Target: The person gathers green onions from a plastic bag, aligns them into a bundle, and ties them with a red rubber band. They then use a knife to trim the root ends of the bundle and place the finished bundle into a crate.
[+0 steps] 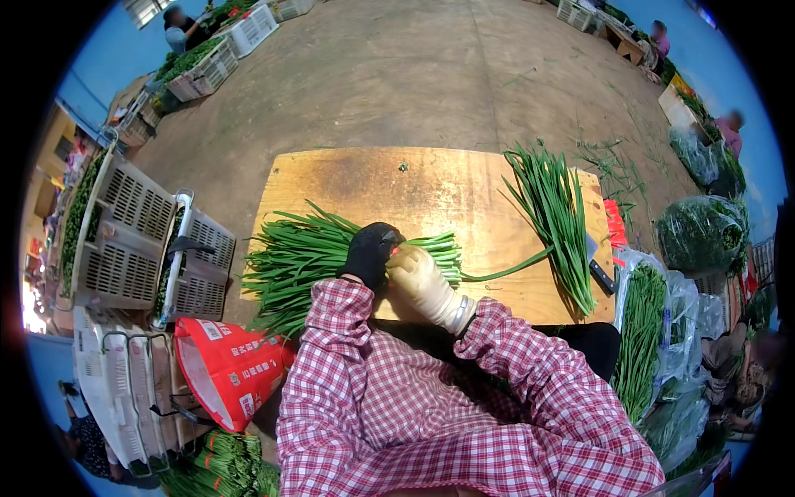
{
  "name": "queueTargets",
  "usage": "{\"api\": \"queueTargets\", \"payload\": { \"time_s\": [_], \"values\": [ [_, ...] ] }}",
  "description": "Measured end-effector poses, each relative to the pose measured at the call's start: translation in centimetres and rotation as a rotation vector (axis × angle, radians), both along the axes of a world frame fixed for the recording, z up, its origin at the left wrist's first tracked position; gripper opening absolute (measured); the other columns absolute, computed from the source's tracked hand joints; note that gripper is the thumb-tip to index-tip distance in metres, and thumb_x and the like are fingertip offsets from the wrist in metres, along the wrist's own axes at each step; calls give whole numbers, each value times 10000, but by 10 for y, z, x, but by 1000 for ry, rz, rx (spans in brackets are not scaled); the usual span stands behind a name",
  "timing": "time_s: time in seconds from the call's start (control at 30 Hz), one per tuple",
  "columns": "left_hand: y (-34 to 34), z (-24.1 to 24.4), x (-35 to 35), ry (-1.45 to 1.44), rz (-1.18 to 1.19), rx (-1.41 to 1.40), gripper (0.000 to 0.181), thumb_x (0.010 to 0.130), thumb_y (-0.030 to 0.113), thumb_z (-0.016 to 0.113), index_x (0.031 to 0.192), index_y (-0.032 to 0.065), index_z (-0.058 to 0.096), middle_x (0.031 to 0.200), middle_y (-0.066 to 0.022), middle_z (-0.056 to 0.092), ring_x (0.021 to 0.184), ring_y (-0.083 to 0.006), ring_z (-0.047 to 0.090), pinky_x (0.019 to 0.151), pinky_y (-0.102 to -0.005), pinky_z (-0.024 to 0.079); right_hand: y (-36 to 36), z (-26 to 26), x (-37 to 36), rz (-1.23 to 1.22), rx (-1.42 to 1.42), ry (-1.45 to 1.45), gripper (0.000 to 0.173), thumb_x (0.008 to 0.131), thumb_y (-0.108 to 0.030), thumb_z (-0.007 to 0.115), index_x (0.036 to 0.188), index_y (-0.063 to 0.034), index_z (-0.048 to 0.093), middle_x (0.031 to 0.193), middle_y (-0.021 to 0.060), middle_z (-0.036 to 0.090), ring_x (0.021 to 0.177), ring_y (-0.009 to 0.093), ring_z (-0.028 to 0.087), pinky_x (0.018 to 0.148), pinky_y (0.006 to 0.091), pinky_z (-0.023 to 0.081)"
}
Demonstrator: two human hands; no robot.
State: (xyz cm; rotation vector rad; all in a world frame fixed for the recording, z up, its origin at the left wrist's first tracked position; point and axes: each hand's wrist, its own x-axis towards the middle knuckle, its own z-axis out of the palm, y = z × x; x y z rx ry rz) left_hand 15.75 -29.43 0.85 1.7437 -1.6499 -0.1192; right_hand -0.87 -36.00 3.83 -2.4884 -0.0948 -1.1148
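A thick bundle of garlic chives (301,251) lies across the wooden board (459,186), leaves to the left and pale stem ends to the right. My left hand (371,253), in a black glove, grips it near the stems. Against it, my right hand (422,279), in a cream glove, has its fingers curled at a bit of red tie (395,250) on the bundle. The fingertips are partly hidden. Loose garlic chives (553,223) lie at the board's right side, one long leaf reaching toward the bundle. Beside them is a knife (601,274) with a black handle.
Red strips (615,223) hang at the board's right edge. A plastic-lined load of chives (643,329) stands at right. Left are white plastic crates (133,230), a red bag (233,369) and tied green bunches (230,463). Several people work farther off.
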Motion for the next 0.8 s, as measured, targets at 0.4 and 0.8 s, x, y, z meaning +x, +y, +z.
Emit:
{"api": "queueTargets", "payload": {
  "time_s": [0.4, 0.8],
  "values": [
    [32, 63, -18, 348, 266, -144, 229, 930, 150, 562, 1036, -1, 697, 1014, -177, 687, 951, -330, 656, 875, -402, 510, -8, 5, -1, 62, -56, 0, 262, 625, -40, 676, 872, -26, 589, 931, 119, 601, 936, 339, 599, 848, 455, 514],
    [40, 12, -15, 102, 18, -101, 296, 860, 104, 590, 1141, 59, 674, 1177, -145, 661, 1071, -338, 612, 950, -424, 466, -3, 15, -3, 48, 407, -69, 133, 799, -6, 721, 905, -42, 648, 953, 119, 662, 931, 309, 639, 818, 384, 516]
  ]
}}
